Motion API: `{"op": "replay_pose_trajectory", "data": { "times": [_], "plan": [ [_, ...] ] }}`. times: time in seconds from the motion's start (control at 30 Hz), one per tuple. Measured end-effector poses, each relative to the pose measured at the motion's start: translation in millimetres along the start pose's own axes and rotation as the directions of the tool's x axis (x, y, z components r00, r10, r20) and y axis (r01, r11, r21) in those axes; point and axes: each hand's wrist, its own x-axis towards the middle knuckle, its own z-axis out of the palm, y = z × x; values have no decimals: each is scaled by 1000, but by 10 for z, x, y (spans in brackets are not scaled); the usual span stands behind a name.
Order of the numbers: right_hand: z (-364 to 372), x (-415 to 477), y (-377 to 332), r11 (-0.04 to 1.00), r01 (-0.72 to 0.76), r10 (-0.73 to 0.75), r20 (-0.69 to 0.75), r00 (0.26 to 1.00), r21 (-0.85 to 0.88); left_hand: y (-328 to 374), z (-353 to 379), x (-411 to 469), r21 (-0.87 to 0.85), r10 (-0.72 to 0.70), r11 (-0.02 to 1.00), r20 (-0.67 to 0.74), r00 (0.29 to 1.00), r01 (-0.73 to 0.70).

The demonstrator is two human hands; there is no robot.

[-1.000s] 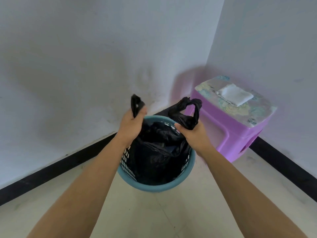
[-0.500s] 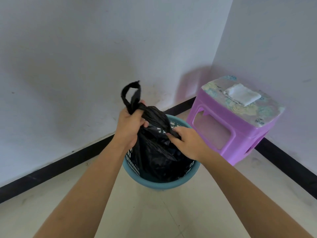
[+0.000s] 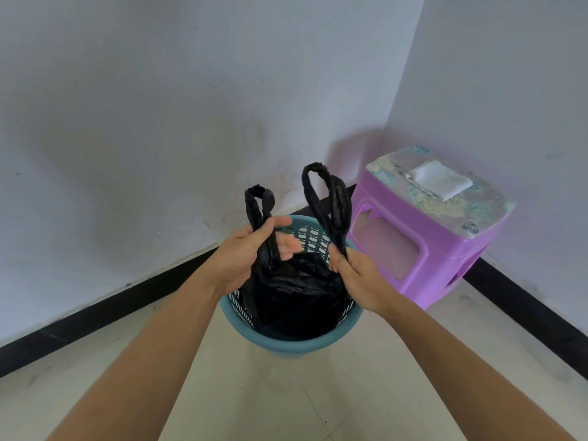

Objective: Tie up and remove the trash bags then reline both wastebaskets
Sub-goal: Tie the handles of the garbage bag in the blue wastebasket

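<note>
Purple stool (image 3: 440, 248) just beside wastebasket (image 3: 286, 346); white cloth (image 3: 439, 181) on top.

The left forearm (image 3: 152, 345) and right forearm (image 3: 445, 354) are bare along all their visible length. The left hand (image 3: 245, 259) and right hand (image 3: 359, 281) are bare too.

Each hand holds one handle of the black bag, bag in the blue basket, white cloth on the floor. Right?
No: head view shows the cloth on the stool, not the floor. Rest holds: left hand and right hand each hold one handle of the bag in the basket.
</note>
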Motion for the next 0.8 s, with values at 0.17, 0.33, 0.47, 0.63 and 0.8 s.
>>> {"op": "replay_pose_trajectory", "data": {
  "times": [0.17, 0.33, 0.47, 0.63, 0.8],
  "plan": [
    [50, -29, 7, 977, 140, -138, 25, 990, -161, -112, -20, 20, 312, -41, 950, 49, 998, 24],
    [-23, -36, -21, 843, 264, -227, 135, 964, -468, -155, -22, -27, 461, -117, 887, 236, 965, -5],
    [42, -65, -83, 691, 345, -259, 229, 938, -635, -192, 156, -89, 516, -174, 856, 218, 960, 38],
    [-25, -65, -92, 717, 385, -314, 224, 923, -581, -251, 188, -93, 234, -166, 964, 162, 973, 126],
    [-160, -64, -106, 990, 52, -3, 357, 934, -128, -241, 161, -132, 80, -169, 985, 225, 960, 155]
  ]
}}
